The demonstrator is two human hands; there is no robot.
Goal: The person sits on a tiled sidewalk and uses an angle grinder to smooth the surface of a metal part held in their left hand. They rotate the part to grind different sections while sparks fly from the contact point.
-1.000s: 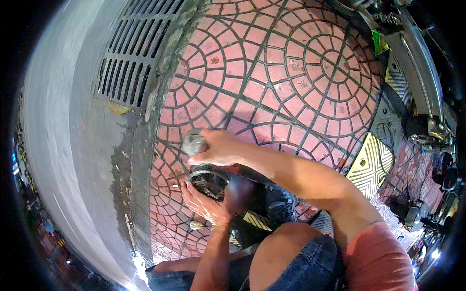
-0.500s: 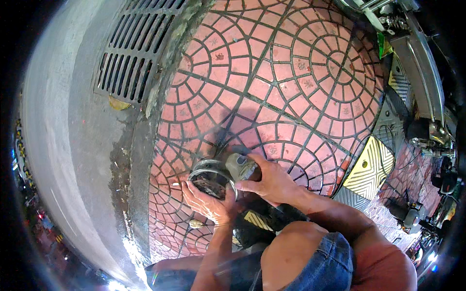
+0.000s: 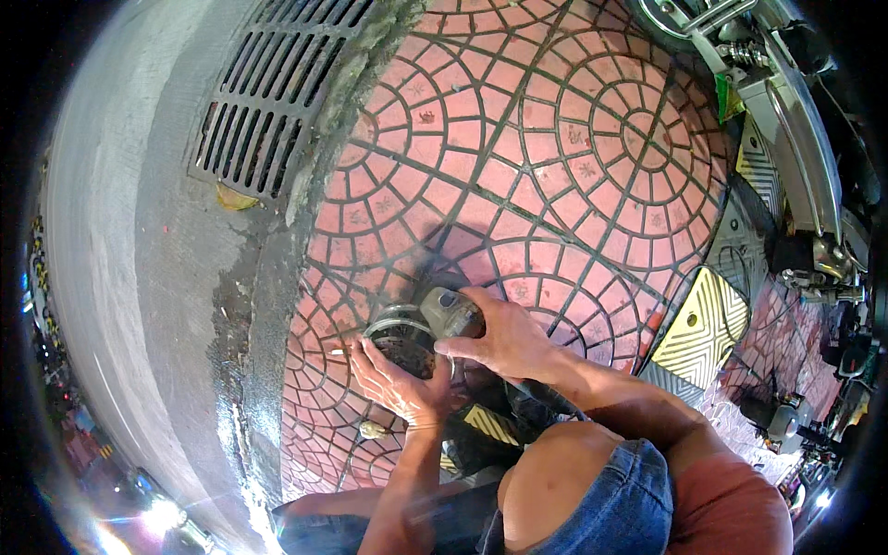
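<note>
Just above the pink tiles, both hands work close together in front of my bent knee. My left hand (image 3: 405,387) curls round the lower left side of a round, dark vessel-like part (image 3: 407,350) with a shiny metal rim, thumb on its right side. Its inside is dark and mottled; I cannot make out the contents. Against the rim's upper right, my right hand (image 3: 507,340) grips a stubby grey-brown rounded piece (image 3: 450,313) with a dark spot near its top. Thumb and fingers close round this piece, and its underside is hidden.
A yellow ramp block (image 3: 703,319) lies on the right, near parked motorbikes (image 3: 805,166). To the left, a kerb divides the tiles from the grey road, which has a drain grate (image 3: 250,139). A small white stick (image 3: 337,351) and a pale lump (image 3: 373,429) lie beside my left hand.
The rounded piece in my right hand has shifted slightly left over the vessel's rim and turned a little. My left hand keeps its hold. A bright light now shows at lower left.
</note>
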